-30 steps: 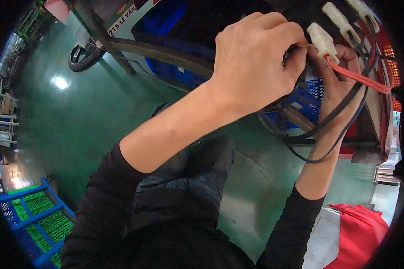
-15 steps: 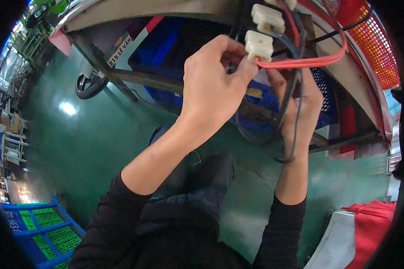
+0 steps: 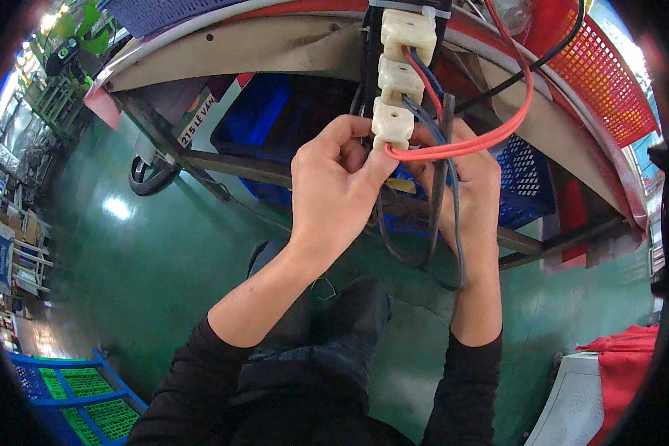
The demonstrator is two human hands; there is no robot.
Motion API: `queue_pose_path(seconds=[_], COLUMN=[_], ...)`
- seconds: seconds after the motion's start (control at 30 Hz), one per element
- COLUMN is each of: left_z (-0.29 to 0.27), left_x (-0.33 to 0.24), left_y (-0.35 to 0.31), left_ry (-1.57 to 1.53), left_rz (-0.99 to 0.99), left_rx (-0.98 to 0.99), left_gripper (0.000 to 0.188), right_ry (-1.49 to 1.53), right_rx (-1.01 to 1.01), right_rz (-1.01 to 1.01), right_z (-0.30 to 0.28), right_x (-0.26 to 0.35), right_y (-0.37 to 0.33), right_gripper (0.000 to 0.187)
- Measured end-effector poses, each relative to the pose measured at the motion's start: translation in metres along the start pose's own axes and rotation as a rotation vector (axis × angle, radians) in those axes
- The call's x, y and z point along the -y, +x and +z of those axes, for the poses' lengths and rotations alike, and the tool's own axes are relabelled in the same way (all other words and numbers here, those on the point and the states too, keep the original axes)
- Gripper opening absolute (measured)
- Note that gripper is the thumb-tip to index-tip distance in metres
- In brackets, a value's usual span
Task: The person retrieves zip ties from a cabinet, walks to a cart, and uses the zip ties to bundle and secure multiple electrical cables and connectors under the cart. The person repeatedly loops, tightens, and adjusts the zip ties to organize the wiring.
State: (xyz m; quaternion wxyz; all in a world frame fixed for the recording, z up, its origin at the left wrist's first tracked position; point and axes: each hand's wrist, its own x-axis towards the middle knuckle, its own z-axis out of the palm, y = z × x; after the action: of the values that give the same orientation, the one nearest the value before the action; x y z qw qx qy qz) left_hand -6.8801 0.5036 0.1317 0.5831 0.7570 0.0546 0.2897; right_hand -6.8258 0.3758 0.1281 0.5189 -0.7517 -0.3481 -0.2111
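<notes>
Three cream-coloured plugs sit in a column on a black power strip (image 3: 374, 44) at the table's front edge; the lowest plug (image 3: 392, 123) has a red cord (image 3: 483, 145) looping out to the right. My left hand (image 3: 334, 189) is closed, its thumb and fingers pinching the lower end of that plug where the red cord leaves it. On the other side, my right hand (image 3: 474, 182) curls in behind the hanging black cables (image 3: 438, 193), fingers bent toward the same plug. Its fingertips are hidden by the cables and plug, so what they grip is not visible.
Under the table stand a dark blue crate (image 3: 256, 119) and a blue perforated basket (image 3: 524, 175). A red basket (image 3: 606, 74) is at the upper right. The table's metal frame (image 3: 238, 165) crosses behind my hands. Green-and-blue racks (image 3: 78, 394) stand at lower left.
The plugs and strip now appear lower and further left, with more of the column in view. Both hands shift down with them, the left still at the lowest plug.
</notes>
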Motion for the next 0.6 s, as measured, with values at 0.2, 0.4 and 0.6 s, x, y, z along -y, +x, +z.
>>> queue_pose_path(seconds=[0.2,0.4,0.6], left_z=[0.000,-0.001,-0.002], left_x=[0.008,0.013,0.012], left_y=[0.003,0.009,0.007], left_ry=[-0.191,-0.356,-0.138], left_rz=[-0.076,-0.114,-0.068], left_rx=[0.012,0.074,0.032], left_gripper=[0.017,0.019,0.014], right_ry=[-0.081,-0.309,-0.146], right_rx=[0.013,0.040,-0.001], right_rz=[-0.016,-0.075,0.175], right_z=[-0.002,-0.004,0.001], right_x=[0.003,0.013,0.017], right_y=[0.004,0.003,0.003], right_gripper=[0.021,0.016,0.023])
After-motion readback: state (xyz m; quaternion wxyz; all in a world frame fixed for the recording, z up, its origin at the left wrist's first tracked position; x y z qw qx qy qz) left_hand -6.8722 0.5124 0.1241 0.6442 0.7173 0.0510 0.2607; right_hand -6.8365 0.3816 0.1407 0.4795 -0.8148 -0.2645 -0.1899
